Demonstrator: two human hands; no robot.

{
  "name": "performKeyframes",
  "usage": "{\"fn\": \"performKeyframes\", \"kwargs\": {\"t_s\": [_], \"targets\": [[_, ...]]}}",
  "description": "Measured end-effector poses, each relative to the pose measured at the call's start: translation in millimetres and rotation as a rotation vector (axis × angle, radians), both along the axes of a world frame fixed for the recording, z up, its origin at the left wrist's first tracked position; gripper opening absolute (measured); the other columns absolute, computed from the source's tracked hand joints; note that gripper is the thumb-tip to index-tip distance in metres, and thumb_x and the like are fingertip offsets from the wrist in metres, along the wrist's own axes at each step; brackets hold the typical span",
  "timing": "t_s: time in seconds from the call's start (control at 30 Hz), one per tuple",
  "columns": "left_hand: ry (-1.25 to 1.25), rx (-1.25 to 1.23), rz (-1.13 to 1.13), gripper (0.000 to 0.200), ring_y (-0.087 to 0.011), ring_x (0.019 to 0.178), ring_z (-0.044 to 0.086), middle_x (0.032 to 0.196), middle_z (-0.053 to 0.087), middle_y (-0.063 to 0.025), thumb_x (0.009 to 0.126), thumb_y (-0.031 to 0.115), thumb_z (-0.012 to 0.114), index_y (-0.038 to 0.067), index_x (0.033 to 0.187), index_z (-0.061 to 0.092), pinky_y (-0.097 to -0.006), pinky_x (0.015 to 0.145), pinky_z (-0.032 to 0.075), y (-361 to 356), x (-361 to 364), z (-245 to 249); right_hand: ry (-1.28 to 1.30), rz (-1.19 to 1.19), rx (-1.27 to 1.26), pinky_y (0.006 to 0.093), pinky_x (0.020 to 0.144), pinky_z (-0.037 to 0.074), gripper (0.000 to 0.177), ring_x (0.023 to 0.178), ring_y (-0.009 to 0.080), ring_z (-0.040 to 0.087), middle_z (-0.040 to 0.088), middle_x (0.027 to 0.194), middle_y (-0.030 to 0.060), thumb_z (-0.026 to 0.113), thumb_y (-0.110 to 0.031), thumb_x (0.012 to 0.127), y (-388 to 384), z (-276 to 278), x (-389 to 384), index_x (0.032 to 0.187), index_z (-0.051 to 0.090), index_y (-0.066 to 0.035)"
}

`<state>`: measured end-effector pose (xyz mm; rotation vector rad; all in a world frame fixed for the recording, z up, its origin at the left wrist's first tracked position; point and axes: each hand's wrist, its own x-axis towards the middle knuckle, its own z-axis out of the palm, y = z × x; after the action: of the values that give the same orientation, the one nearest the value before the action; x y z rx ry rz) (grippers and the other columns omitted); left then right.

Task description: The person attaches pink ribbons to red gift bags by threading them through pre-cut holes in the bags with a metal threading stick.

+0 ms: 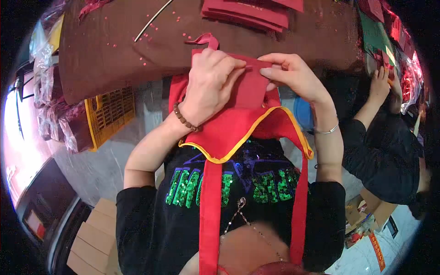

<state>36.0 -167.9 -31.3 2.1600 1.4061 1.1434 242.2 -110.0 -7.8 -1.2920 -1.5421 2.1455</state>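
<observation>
A flat red piece (250,87), cloth or stiff paper, is held up in front of my red apron (229,133) with yellow edging. My left hand (211,78), wearing a beaded bracelet, lies over its left part, fingers closed in a pinch near its upper middle. At the upper right corner, my right hand (293,75) grips its edge between thumb and fingers. A curled red strip (208,40) sticks up beyond my left knuckles. The part of the piece under my left palm is hidden.
A stack of red pieces (247,13) lies on the brown-covered table (105,68), with a thin rod (153,20) and small red bits. A yellow crate (112,114) stands at left. At right, another person's hand (379,85) works among red and green items.
</observation>
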Motion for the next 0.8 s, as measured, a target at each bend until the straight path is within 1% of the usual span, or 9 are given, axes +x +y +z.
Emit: {"fn": "performKeyframes", "kwargs": {"t_s": [0.07, 0.17, 0.23, 0.33, 0.47, 0.53, 0.67, 0.73, 0.8], "targets": [[-0.016, 0.008, -0.009, 0.010, -0.0230, 0.075, 0.051, 0.076, 0.056, -0.0038, 0.073, 0.011, 0.065, 0.010, 0.083, 0.062, -0.0349, 0.064, 0.036, 1, 3, 1, 0.015, 0.001, -0.004, 0.0200, 0.064, 0.050, 0.030, 0.073, 0.0032, 0.053, 0.055, 0.080, -0.0036, 0.058, -0.013, 0.086, 0, 0, 0, 0.111, 0.056, 0.002], [0.057, -0.018, 0.000, 0.007, -0.0228, 0.075, 0.050, 0.074, 0.054, -0.0036, 0.073, 0.012, 0.065, 0.010, 0.079, 0.060, -0.0351, 0.065, 0.035, 1, 8, 9, 0.011, 0.019, -0.001, 0.0203, 0.064, 0.049, 0.031, 0.074, 0.0032, 0.053, 0.055, 0.080, -0.0036, 0.058, -0.014, 0.086, -1, -1, 2, 0.112, 0.056, 0.002], [0.201, -0.039, 0.021, 0.007, -0.0225, 0.075, 0.050, 0.074, 0.053, -0.0028, 0.073, 0.014, 0.064, 0.011, 0.076, 0.059, -0.0355, 0.068, 0.034, 1, 10, 14, 0.019, 0.019, 0.017, 0.0201, 0.065, 0.049, 0.030, 0.075, 0.0035, 0.054, 0.058, 0.083, -0.0023, 0.058, -0.015, 0.086, -2, -1, 1, 0.112, 0.056, 0.002], [0.217, -0.044, 0.049, 0.007, -0.0218, 0.076, 0.049, 0.074, 0.052, -0.0020, 0.073, 0.016, 0.063, 0.013, 0.077, 0.059, -0.0363, 0.070, 0.033, 3, 11, 15, 0.010, 0.022, 0.043, 0.0197, 0.065, 0.049, 0.029, 0.075, 0.0038, 0.055, 0.060, 0.085, -0.0010, 0.058, -0.015, 0.086, -3, 1, -1, 0.111, 0.056, 0.001], [0.180, -0.052, 0.059, 0.008, -0.0217, 0.077, 0.049, 0.075, 0.052, -0.0019, 0.073, 0.015, 0.064, 0.013, 0.078, 0.058, -0.0368, 0.071, 0.032, 2, 12, 6, 0.012, 0.010, 0.021, 0.0193, 0.065, 0.048, 0.028, 0.076, 0.0043, 0.056, 0.061, 0.086, 0.0002, 0.058, -0.014, 0.086, -3, 1, -1, 0.110, 0.057, 0.001], [0.092, -0.030, 0.075, 0.009, -0.0214, 0.079, 0.049, 0.077, 0.052, -0.0016, 0.073, 0.016, 0.064, 0.013, 0.079, 0.058, -0.0373, 0.073, 0.031, 1, 14, 0, 0.024, 0.000, 0.017, 0.0193, 0.065, 0.047, 0.028, 0.075, 0.0042, 0.056, 0.061, 0.085, -0.0002, 0.057, -0.014, 0.086, -3, 3, -1, 0.110, 0.057, 0.001], [0.135, -0.027, 0.104, 0.010, -0.0219, 0.081, 0.048, 0.080, 0.053, -0.0015, 0.073, 0.016, 0.065, 0.013, 0.079, 0.058, -0.0380, 0.075, 0.030, 0, 14, 2, 0.035, 0.019, 0.024, 0.0192, 0.065, 0.047, 0.028, 0.075, 0.0042, 0.056, 0.061, 0.085, -0.0004, 0.057, -0.013, 0.086, -3, 1, -2, 0.110, 0.056, 0.001], [0.114, 0.045, 0.118, 0.010, -0.0225, 0.084, 0.048, 0.083, 0.054, -0.0020, 0.073, 0.016, 0.065, 0.012, 0.079, 0.058, -0.0394, 0.076, 0.029, 4, 14, 7, 0.030, 0.018, 0.033, 0.0189, 0.065, 0.047, 0.027, 0.075, 0.0038, 0.055, 0.060, 0.085, -0.0007, 0.057, -0.012, 0.086, -3, 2, -1, 0.110, 0.056, 0.001], [0.115, 0.022, 0.088, 0.010, -0.0227, 0.086, 0.049, 0.083, 0.055, -0.0026, 0.073, 0.016, 0.064, 0.011, 0.079, 0.057, -0.0398, 0.077, 0.029, 6, 14, 7, 0.041, 0.013, 0.039, 0.0189, 0.064, 0.047, 0.027, 0.074, 0.0036, 0.055, 0.060, 0.084, -0.0010, 0.057, -0.012, 0.087, -4, 1, -1, 0.110, 0.056, 0.001]]}}
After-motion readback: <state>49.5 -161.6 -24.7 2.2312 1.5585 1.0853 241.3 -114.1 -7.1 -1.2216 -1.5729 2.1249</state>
